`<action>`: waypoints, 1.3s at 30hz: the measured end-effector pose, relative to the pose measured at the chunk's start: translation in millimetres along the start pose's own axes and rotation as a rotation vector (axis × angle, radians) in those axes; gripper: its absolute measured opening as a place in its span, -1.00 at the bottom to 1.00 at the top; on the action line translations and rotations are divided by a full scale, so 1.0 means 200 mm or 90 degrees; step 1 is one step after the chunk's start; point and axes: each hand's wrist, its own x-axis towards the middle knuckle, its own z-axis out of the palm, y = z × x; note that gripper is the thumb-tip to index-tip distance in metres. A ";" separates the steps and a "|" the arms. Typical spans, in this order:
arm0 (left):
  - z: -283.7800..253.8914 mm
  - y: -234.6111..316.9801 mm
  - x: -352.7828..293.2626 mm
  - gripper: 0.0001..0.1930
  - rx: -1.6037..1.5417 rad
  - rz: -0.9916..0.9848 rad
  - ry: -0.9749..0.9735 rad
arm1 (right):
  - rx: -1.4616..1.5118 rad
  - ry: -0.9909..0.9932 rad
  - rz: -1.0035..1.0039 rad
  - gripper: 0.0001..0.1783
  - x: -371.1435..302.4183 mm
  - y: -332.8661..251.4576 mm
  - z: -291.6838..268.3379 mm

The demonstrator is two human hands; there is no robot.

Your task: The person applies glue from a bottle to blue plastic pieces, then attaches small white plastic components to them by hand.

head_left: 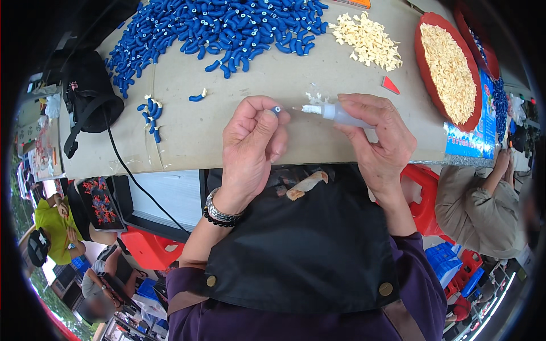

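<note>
Fingers (263, 127) tight around blue piece (277, 109) and bottle (346, 117)

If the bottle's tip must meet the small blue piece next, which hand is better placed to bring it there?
Probably the right hand: it holds the squeeze bottle, with the tip pointing left, toward the blue piece. The left hand holds that piece, a small gap from the tip.

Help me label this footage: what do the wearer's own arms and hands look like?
Both the left hand and right hand are ungloved. The left wrist wears a silver-coloured band and a black beaded bracelet; the right wrist shows nothing worn. Purple sleeves leave the forearms bare.
</note>
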 end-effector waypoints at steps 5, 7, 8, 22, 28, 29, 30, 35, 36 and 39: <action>0.01 0.00 0.00 -0.84 -0.018 -0.010 0.001 | 0.251 0.059 0.291 -0.66 0.00 0.03 -0.08; 0.00 0.01 0.00 -0.84 -0.014 -0.007 -0.001 | 0.279 0.063 0.358 -0.65 0.04 0.04 -0.12; 0.00 0.00 0.00 -0.84 -0.007 -0.001 0.001 | 0.315 0.065 0.424 -0.63 0.05 0.05 -0.14; -0.01 0.00 0.00 -0.84 -0.006 -0.016 -0.021 | -0.075 -0.169 0.255 -0.83 0.08 0.14 -0.11; 0.00 0.00 0.00 -0.83 -0.006 -0.022 -0.023 | -0.167 -0.227 0.205 -0.86 0.13 0.12 -0.06; 0.00 0.00 0.00 -0.83 -0.007 -0.020 -0.021 | -0.166 -0.228 0.203 -0.86 0.13 0.12 -0.05; 0.00 0.00 0.00 -0.83 -0.010 -0.020 -0.023 | -0.181 -0.234 0.201 -0.89 0.13 0.12 -0.05; -0.02 0.00 0.00 -0.83 -0.018 -0.018 -0.026 | -0.186 -0.225 0.175 -0.94 0.13 0.12 -0.03; -0.02 0.00 0.00 -0.84 -0.023 -0.023 -0.027 | -0.181 -0.218 0.160 -0.94 0.13 0.12 -0.04; -0.01 0.00 0.00 -0.83 -0.036 -0.029 -0.028 | -0.103 -0.173 0.189 -0.93 0.14 0.11 -0.04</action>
